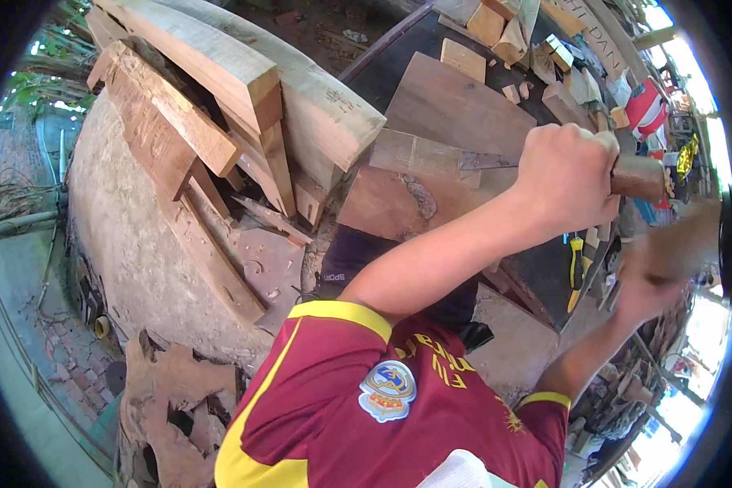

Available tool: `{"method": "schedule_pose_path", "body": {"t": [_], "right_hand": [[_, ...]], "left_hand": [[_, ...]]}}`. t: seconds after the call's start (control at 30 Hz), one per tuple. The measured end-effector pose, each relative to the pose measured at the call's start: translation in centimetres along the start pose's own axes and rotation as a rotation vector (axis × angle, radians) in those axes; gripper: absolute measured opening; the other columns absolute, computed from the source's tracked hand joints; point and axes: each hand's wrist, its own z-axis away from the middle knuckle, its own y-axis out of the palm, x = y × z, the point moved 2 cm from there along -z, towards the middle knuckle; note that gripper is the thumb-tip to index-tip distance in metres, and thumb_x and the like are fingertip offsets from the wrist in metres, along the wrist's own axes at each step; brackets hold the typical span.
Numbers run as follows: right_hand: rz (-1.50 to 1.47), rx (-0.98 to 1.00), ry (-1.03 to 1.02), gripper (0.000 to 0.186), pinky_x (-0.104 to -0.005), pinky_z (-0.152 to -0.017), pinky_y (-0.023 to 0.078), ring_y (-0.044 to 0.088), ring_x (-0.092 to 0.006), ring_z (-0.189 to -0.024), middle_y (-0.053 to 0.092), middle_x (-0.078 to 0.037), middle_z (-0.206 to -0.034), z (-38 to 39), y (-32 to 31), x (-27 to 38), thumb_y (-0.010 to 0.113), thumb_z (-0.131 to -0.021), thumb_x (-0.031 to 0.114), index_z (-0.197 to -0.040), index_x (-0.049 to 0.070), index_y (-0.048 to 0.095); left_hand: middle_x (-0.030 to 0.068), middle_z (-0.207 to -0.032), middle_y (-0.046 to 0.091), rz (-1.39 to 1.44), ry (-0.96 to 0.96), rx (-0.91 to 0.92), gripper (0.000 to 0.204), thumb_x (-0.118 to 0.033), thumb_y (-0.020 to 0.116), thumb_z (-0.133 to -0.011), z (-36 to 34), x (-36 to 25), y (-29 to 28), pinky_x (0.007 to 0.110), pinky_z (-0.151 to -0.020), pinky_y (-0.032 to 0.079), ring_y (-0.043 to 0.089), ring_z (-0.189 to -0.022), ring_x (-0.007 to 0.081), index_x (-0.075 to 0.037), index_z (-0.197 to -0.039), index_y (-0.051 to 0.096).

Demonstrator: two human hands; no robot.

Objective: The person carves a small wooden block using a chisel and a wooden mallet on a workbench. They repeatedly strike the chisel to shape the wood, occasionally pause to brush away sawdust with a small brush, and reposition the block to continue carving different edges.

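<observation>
My left hand (565, 175) is wrapped in a fist round the wooden handle of a chisel (642, 177). Its flat metal blade (486, 161) points left, its tip over a narrow strip of wood (431, 159). Curled shavings (421, 198) lie on the reddish-brown board (382, 203) beside the strip. At the right edge, my right hand (644, 285) is closed on a blurred brown wooden mallet-like tool (684, 242). Motion smears both the tool and the fingers, so its exact shape is unclear. The mallet-like tool is apart from the chisel's handle end.
A yellow and black screwdriver (575, 272) lies on the dark tabletop (536, 281) below my left wrist. Wood offcuts (488, 28) crowd the far side. Thick planks (244, 73) are stacked at the left, and a gnarled wooden slab (175, 407) stands at lower left.
</observation>
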Motion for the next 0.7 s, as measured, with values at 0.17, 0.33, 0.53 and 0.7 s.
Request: {"method": "schedule_pose_path", "body": {"t": [0.17, 0.33, 0.53, 0.7], "right_hand": [[0.092, 0.034, 0.099, 0.068, -0.0374, -0.093, 0.046, 0.056, -0.0266, -0.109, 0.053, -0.02, -0.125, -1.3, -2.0, -1.2, 0.079, -0.073, 0.011, -0.129, -0.004, 0.045], [-0.209, 0.033, 0.06, 0.058, -0.0346, -0.086, 0.049, 0.059, -0.024, -0.104, 0.057, -0.016, -0.117, 1.0, -0.2, -2.4, 0.075, -0.073, 0.003, -0.124, -0.001, 0.049], [-0.441, 0.105, 0.305, 0.057, -0.0353, -0.086, 0.05, 0.06, -0.0232, -0.101, 0.058, -0.012, -0.114, 2.6, -0.7, -3.3, 0.07, -0.075, -0.003, -0.125, 0.002, 0.045], [-0.768, -0.427, 0.462, 0.062, -0.0392, -0.091, 0.049, 0.056, -0.0252, -0.106, 0.053, -0.013, -0.121, 6.1, 0.2, -3.5, 0.071, -0.075, -0.003, -0.129, 0.006, 0.042]], "left_hand": [[0.0148, -0.057, 0.057, -0.01, 0.034, 0.002, 0.02, -0.02, 0.07, -0.056, -0.2, 0.0, -0.3, 0.044, -0.056, 0.049, 0.061, -0.061, 0.0367, -0.007, -0.064, 0.056], [0.0144, -0.058, 0.057, -0.122, 0.035, 0.084, 0.019, -0.02, 0.069, -0.058, 0.2, -0.1, 1.5, 0.043, -0.056, 0.05, 0.061, -0.06, 0.0365, -0.008, -0.064, 0.056], [0.0148, -0.059, 0.058, -0.213, 0.049, 0.09, 0.017, -0.02, 0.069, -0.059, 0.1, 0.5, 0.4, 0.044, -0.056, 0.05, 0.061, -0.06, 0.0369, -0.009, -0.065, 0.058], [0.0155, -0.06, 0.058, -0.246, 0.047, 0.172, 0.017, -0.02, 0.069, -0.058, 0.8, 0.5, 1.4, 0.044, -0.057, 0.049, 0.06, -0.063, 0.0388, -0.009, -0.066, 0.058]]}}
